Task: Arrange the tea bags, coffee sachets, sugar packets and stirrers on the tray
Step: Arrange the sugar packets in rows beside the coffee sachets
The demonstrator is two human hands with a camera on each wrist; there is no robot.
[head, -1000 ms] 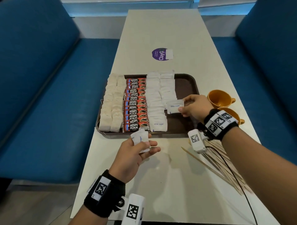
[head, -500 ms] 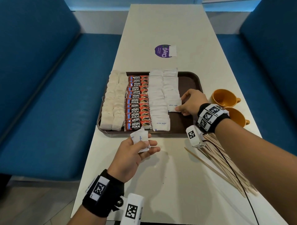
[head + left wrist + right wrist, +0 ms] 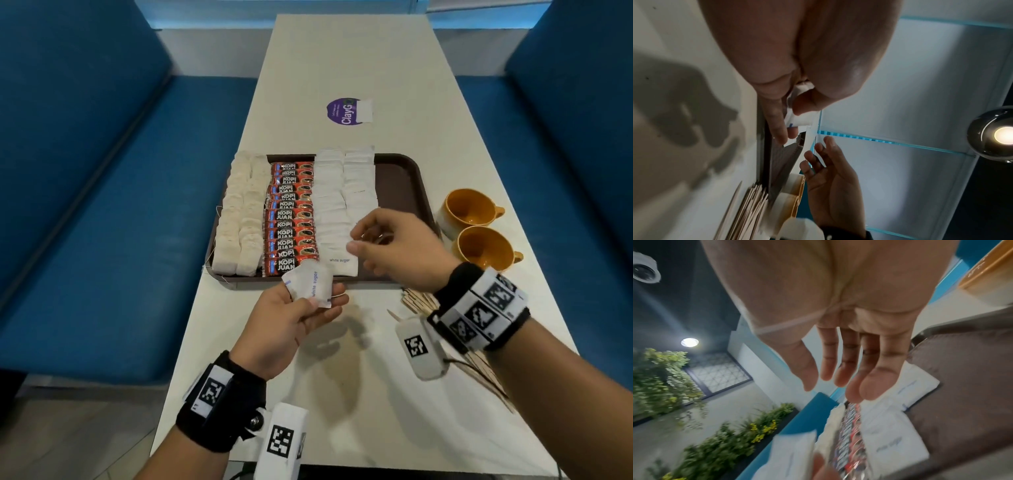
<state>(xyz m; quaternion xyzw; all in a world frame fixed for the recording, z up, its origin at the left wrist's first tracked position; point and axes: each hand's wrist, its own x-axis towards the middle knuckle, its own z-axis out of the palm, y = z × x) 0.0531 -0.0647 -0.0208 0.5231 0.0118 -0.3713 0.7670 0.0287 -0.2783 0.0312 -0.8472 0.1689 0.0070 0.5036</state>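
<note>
A: Left to right, quick. What sat on the tray point(image 3: 400, 171)?

B: Two columns of tea bags point(image 3: 239, 219) at the left edge, then a column of coffee sachets point(image 3: 291, 219), then two columns of sugar packets point(image 3: 342, 195). Right part of the tray was bare.

A: Left hand point(image 3: 291, 318)?

B: It hovered over the desk point(image 3: 342, 394) just in front of the tray, fingers and thumb curled round a small stack of sugar packets point(image 3: 310, 282). Same as half a second before, stack not used up.

A: What changed, then?

B: The right hand point(image 3: 400, 246). Half a second earlier it was pressing a packet down at the near end of the right sugar column. Now it had lifted off and swung back toward the left hand, fingers loosely spread, holding nothing; the right wrist view showed an empty palm.

A: So the packet was placed?

B: Looked that way. The hand hid the spot in the head view, but the right wrist view showed packets lying flat on the tray beneath the fingers.

A: Meaning for the task?

B: Probably one more sugar packet done, and the right hand was coming for the next from the held stack. The right sugar column ended short of the left one, so a few more would fit.

A: Further right?

B: Stirrers point(image 3: 421, 301) lay in a pile on the desk, off the tray, not yet arranged. Two orange cups point(image 3: 479, 229) stood beside the tray's right edge.
</note>
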